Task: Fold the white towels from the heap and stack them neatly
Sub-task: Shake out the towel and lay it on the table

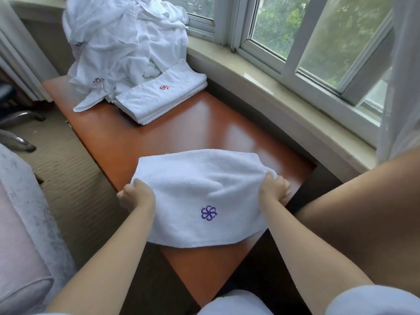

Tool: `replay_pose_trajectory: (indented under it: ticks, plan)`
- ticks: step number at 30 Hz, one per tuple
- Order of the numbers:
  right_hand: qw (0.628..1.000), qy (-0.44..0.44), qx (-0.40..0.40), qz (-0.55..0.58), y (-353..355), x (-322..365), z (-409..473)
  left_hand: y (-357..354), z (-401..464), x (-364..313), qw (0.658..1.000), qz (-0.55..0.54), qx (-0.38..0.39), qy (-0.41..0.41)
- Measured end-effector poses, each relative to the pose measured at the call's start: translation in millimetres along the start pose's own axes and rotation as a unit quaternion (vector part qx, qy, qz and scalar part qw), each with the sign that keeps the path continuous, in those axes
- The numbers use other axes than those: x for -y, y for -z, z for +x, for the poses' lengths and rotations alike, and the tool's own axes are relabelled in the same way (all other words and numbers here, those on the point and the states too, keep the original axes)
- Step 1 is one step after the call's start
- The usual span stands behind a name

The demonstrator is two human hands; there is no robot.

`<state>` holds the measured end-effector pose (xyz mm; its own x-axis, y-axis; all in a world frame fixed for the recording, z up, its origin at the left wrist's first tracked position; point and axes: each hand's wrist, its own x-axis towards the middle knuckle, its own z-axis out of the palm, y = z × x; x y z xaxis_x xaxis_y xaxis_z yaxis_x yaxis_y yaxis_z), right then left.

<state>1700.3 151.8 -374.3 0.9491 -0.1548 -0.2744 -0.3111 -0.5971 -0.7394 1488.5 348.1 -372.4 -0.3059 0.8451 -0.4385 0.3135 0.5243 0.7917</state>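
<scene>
Your left hand and right hand each grip a side edge of the folded white terry towel, fingers curled around the cloth stretched between them.

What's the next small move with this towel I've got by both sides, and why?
Probably carry the towel forward and lay it on the folded stack beside the heap. The left hand and right hand each grip a side edge, it already looks folded with its purple logo up, and the stack's top towel lies flat, logo up, so squaring the edges there seems the natural step.
</scene>
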Motion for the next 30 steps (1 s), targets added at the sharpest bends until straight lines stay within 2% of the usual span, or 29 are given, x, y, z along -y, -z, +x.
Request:
replay_pose_trajectory:
  ticks: [3,7,10,13,15,18,21,23,25,30]
  plan:
    - [0.988,0.016,-0.065,0.142,22,12,-20,20,-13,-18,0.993,-0.071,-0.042,-0.08]
    - [0.96,0.034,-0.115,0.252,53,22,-39,52,-26,-30,0.977,-0.145,-0.075,-0.136]
    - [0.947,0.037,-0.131,0.289,62,29,-45,62,-38,-36,0.972,-0.179,-0.09,-0.119]
    - [0.955,0.055,-0.151,0.251,62,41,-38,59,-40,-47,0.975,-0.187,-0.103,-0.068]
    - [0.975,0.064,-0.106,0.184,56,48,-27,48,-29,-50,0.985,-0.14,-0.069,-0.067]
    - [0.999,0.048,0.018,-0.007,33,35,-4,31,-2,-30,0.998,0.005,0.025,-0.06]
    - [0.988,-0.029,0.093,-0.117,8,-5,10,20,21,12,0.974,0.198,0.092,-0.066]
    - [0.979,-0.072,0.111,-0.157,-4,-32,13,15,28,38,0.959,0.241,0.138,-0.052]
    - [0.979,-0.071,0.105,-0.162,-10,-48,16,12,29,54,0.948,0.276,0.15,-0.041]
    - [0.981,-0.053,0.051,-0.18,-12,-52,28,9,22,52,0.911,0.392,0.09,-0.093]
